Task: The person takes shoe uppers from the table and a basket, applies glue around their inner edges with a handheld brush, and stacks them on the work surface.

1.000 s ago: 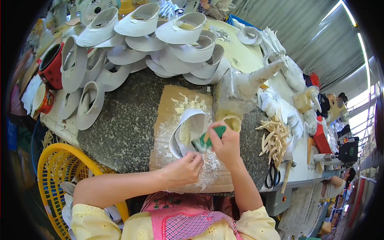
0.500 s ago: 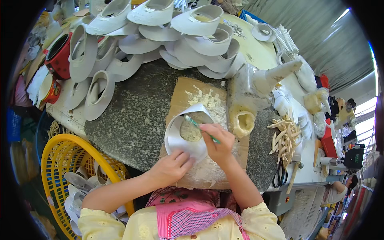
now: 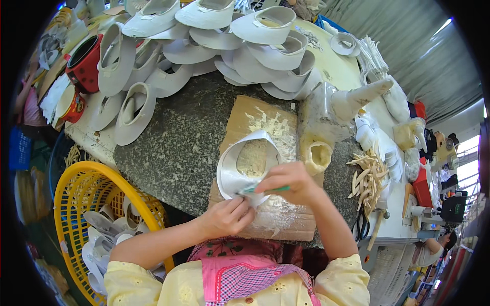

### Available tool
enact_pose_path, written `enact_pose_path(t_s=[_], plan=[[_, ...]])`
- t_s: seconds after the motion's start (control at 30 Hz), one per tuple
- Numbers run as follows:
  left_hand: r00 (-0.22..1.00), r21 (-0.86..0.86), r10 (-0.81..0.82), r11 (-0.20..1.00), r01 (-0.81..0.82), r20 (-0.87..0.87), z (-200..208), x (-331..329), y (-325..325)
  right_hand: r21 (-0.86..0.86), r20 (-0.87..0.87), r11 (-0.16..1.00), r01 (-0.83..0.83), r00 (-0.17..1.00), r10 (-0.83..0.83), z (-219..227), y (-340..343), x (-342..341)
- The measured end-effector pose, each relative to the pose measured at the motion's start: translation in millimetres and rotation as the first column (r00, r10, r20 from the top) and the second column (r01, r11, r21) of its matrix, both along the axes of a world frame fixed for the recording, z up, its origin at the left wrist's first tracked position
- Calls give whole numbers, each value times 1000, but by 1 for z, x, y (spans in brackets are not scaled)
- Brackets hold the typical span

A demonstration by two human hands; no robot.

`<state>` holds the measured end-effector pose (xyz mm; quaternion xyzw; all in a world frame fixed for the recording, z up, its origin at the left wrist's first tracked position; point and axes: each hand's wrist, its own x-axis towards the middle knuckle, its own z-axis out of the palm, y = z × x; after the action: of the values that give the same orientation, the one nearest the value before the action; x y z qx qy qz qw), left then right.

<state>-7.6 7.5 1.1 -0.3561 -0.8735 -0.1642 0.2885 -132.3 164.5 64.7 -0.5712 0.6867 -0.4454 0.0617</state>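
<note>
A white, curved visor-shaped piece with an open ring point(image 3: 236, 173) stands over the cardboard sheet point(image 3: 239, 115) in front of me. At its near edge my left hand point(image 3: 228, 217) pinches the rim between thumb and fingers. My right hand point(image 3: 293, 181) is closed round a slim green-handled brush point(image 3: 275, 189), whose tip is against the piece's lower edge by my left fingertips. Dried cream-white paste coats the cardboard. To the right of the piece sits a crusted yellowish cup point(image 3: 318, 156), beside a paste-covered block with a spout-like arm point(image 3: 347, 102).
Many similar white pieces point(image 3: 270, 51) are piled along the far side. At lower left stands a yellow basket point(image 3: 69, 191) holding more. On the right lie pale strips point(image 3: 366, 176), black scissors point(image 3: 361, 224) and white gloves point(image 3: 365, 131). Red tubs point(image 3: 84, 66) stand at far left.
My right hand has drawn the brush from inside the ring down to the near edge, its handle now lying flatter. My left hand stays at the near rim.
</note>
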Motion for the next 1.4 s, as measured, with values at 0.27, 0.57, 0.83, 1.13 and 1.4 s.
enact_pose_path(t_s=[0.27, 0.57, 0.83, 1.13, 1.4], plan=[[991, -52, -121, 991, 124, 58, -2, 0, -4, 72, -44, 995, -75, 996, 79, 8, 14, 3], [989, -85, -142, 986, 145, 45, 7, -5, -6, 158, 21, 987, 36, 999, -40, 13, 53, -4], [977, 87, -54, 996, 36, 207, 53, -47, -14, -169, 896, 749, 640, 416, -154, -44, 96, 72], [929, 684, 181, 634, -360, 322, 211, -159, -74, -189, 948, 642, 743, 308, -77, -79, 103, 87], [968, 966, 35, 64, -250, 249, 232, -285, -145, -122, 959, 621, 774, 254, -128, -70, 98, 87]])
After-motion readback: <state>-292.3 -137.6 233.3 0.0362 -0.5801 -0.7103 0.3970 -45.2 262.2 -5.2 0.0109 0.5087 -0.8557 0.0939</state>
